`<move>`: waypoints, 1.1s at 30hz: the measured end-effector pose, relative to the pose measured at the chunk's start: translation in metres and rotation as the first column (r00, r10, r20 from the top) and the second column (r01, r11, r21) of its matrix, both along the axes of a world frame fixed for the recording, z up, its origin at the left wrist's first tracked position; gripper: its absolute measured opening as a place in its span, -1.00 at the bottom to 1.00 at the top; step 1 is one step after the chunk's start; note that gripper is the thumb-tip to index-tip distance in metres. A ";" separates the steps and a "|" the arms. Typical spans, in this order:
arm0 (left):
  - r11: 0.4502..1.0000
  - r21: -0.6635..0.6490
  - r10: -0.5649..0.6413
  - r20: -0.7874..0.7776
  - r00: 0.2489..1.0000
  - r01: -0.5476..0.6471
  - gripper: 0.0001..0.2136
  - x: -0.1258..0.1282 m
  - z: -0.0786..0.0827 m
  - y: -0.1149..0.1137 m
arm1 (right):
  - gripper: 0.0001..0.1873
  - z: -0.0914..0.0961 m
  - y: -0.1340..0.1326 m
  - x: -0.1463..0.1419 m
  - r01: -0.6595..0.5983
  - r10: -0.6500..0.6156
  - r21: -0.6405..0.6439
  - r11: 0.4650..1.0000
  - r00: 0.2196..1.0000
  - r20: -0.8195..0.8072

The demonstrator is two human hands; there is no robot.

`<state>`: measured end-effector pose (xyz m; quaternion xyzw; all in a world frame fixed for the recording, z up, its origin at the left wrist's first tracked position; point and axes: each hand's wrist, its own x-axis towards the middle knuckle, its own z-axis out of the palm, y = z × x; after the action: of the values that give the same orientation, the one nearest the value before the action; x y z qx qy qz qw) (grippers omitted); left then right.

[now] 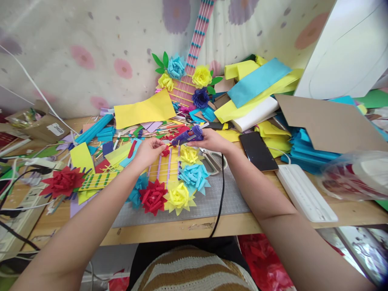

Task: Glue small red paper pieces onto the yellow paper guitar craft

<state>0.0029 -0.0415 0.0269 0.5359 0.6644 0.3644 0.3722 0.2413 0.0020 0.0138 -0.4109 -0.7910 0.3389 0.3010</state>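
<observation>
My right hand [205,140] is wrapped round a purple glue gun [188,136], its nozzle pointing left. In my left hand [151,148] the fingers pinch a small red paper piece [165,151], close to the nozzle. Below both hands lies a yellow paper guitar [163,169] with purple strips and strings. Around its body sit a red paper flower [153,197], yellow paper flowers [179,197] and blue paper flowers [194,177]. Another red flower [64,180] is at the end of its neck [98,180]. Whether the red piece touches the nozzle I cannot tell.
Scissors [214,161] lie right of the guitar on a grey cutting mat [233,198]. A black phone [257,150], a white power strip [306,193] and brown cardboard [330,123] are farther right. A pink paper guitar [194,60] leans behind. The glue gun's black cord [222,194] hangs over the edge.
</observation>
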 end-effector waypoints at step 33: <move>1.000 -0.024 0.001 -0.091 0.996 -0.004 -0.92 -0.005 0.003 0.005 | -0.45 -0.004 0.007 0.006 -0.055 0.053 -0.027 0.998 0.996 -0.068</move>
<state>-0.0021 -0.0369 0.0298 0.5465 0.6857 0.3319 0.3477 0.2470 0.0085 0.0093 -0.3820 -0.7863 0.3721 0.3120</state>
